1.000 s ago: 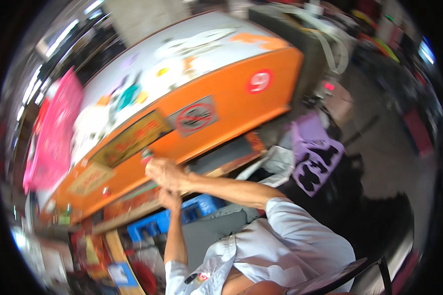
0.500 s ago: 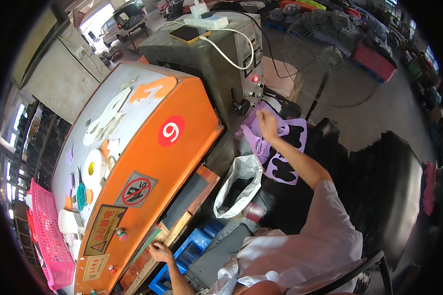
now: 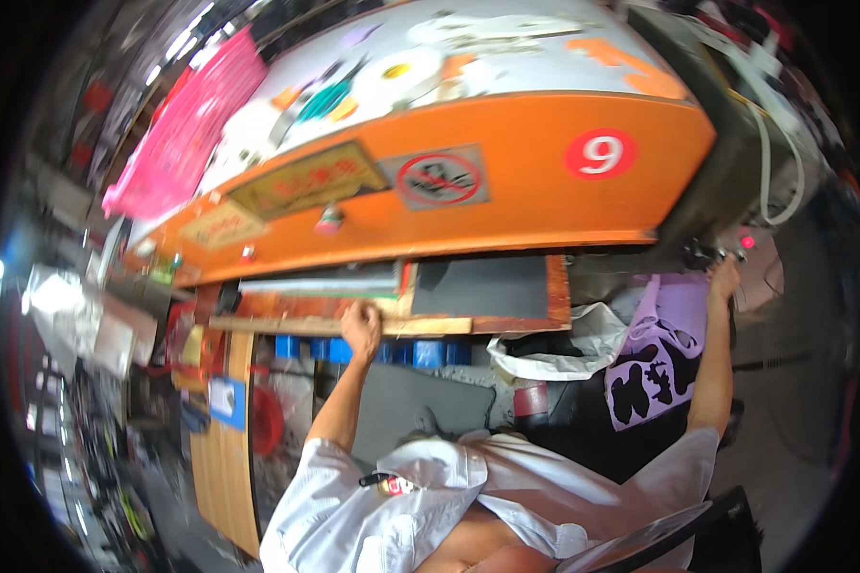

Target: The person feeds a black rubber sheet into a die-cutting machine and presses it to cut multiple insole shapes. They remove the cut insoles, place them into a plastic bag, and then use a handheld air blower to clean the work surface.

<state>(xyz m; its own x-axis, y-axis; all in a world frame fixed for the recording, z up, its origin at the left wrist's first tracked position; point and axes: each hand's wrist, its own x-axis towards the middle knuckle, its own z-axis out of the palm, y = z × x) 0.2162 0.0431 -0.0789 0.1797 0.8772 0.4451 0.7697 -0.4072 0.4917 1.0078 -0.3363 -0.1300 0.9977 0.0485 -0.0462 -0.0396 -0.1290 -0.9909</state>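
My left hand (image 3: 361, 329) is closed over the front wooden strip (image 3: 420, 327) of a shallow wooden board (image 3: 560, 296) under the orange machine (image 3: 535, 181). On that board lie a dark flat sheet (image 3: 483, 286) and a pale, green-edged piece (image 3: 325, 285). At the far right my right hand (image 3: 724, 277) reaches the machine's control panel, fingers closed at a small control knob (image 3: 731, 256) beside a lit red lamp (image 3: 747, 243). The knob is mostly covered by the fingers. Below that forearm hangs a purple sheet with cut-out shapes (image 3: 655, 368).
A white sack (image 3: 559, 361) stands open below the board, near blue plastic crates (image 3: 430, 353). On the machine top lie a tape roll (image 3: 399, 73), teal-handled scissors (image 3: 327, 100) and orange scraps (image 3: 631, 67). A pink basket (image 3: 196, 129) is at its left end.
The view has swung left, toward the machine's front. My right hand has gone from above the purple sheet to the control panel. My left hand stays on the wooden strip.
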